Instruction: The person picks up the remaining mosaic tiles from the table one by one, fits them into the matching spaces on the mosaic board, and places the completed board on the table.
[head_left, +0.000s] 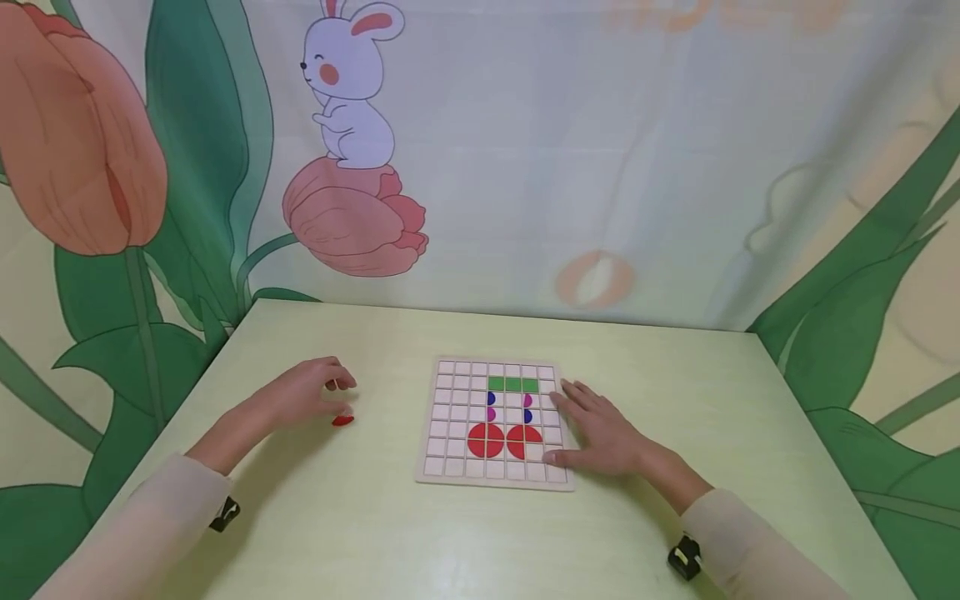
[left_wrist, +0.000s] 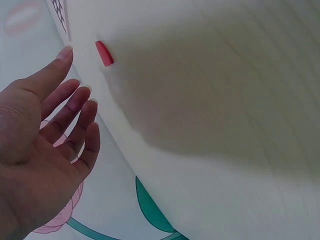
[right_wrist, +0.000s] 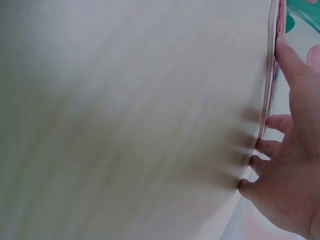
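Observation:
A pale wooden grid board [head_left: 453, 450] lies mid-table with coloured pieces in its cells. They are a green row [head_left: 513, 384], small blue and magenta half-discs, a full red disc [head_left: 486, 440] and three quarters of another red disc [head_left: 522, 439]. My right hand [head_left: 603, 429] rests along the board's right edge, fingers spread and thumb on its lower right cells. To the left, my left hand [head_left: 311, 392] hovers with loosely bent fingers, holding nothing. Just below its thumb sits a small red piece [head_left: 342, 421] on the table; the left wrist view shows this red piece [left_wrist: 104, 53] apart from the fingertips.
The pale yellow table [head_left: 390, 533] ends at the back against a hanging cloth [head_left: 510, 183] printed with tulips and a rabbit. Both sleeves carry a small black device near the wrist, such as the right wrist device [head_left: 685, 558].

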